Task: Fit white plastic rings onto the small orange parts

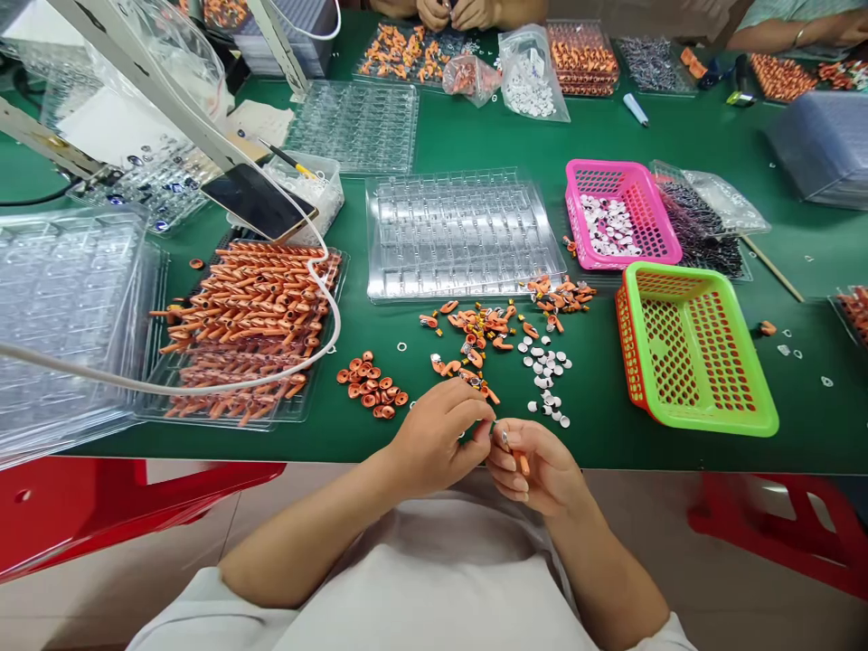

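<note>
Hands meet at table edge: left hand (434, 434) pinches closed against a small orange piece (523, 463) gripped in right hand (535, 466). Held over the lap, beyond green table (475, 145); a slip likely drops it floorward

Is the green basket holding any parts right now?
No, the green basket shows only its bare mesh floor, while the pink basket beside it holds white discs.
</note>
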`<action>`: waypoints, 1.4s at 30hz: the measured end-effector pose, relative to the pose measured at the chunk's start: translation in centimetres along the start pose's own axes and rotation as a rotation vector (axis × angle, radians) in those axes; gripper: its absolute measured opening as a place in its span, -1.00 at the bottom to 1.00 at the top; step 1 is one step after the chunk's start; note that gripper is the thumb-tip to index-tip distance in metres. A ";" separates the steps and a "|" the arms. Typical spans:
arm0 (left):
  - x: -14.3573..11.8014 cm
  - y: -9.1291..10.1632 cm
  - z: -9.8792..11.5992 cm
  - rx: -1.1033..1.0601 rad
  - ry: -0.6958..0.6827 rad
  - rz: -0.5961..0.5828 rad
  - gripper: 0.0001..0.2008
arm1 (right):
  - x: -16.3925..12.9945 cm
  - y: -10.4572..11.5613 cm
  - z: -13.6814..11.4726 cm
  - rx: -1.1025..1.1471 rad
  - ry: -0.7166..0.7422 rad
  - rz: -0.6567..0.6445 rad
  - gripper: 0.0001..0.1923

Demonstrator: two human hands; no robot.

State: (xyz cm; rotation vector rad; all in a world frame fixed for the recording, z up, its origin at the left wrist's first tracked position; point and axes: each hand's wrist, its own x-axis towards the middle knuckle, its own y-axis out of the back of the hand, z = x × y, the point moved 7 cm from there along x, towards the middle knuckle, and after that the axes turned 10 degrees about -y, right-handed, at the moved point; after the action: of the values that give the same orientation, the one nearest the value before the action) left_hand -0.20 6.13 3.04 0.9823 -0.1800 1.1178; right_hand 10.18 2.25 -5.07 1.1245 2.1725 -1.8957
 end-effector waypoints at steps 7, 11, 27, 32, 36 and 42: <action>-1.3 2.3 -2.5 0.228 0.088 -0.091 -0.88 | -2.6 1.9 -0.9 -0.221 0.147 0.186 -0.77; -2.5 2.2 -4.1 0.353 0.135 -0.256 -0.85 | -4.1 2.2 -2.1 -0.316 0.271 0.285 -0.72; 7.3 -6.6 -4.1 0.381 -0.067 -0.620 -0.80 | -6.6 3.9 -2.5 -0.458 0.439 0.263 -0.76; 8.1 -8.2 -5.8 0.389 -0.051 -0.657 -0.86 | -7.3 4.7 -2.5 -0.459 0.455 0.307 -0.74; 8.0 -8.2 -5.7 0.394 -0.047 -0.647 -0.87 | -7.4 5.2 -2.4 -0.458 0.453 0.307 -0.76; 7.8 -8.3 -5.4 0.393 -0.063 -0.625 -0.81 | -6.6 4.6 -2.2 -0.481 0.443 0.274 -0.80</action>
State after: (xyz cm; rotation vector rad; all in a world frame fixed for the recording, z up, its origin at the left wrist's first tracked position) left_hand 8.48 14.60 -0.40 1.3063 0.2956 0.5502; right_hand 18.42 0.89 -5.30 1.7250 2.3285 -1.0041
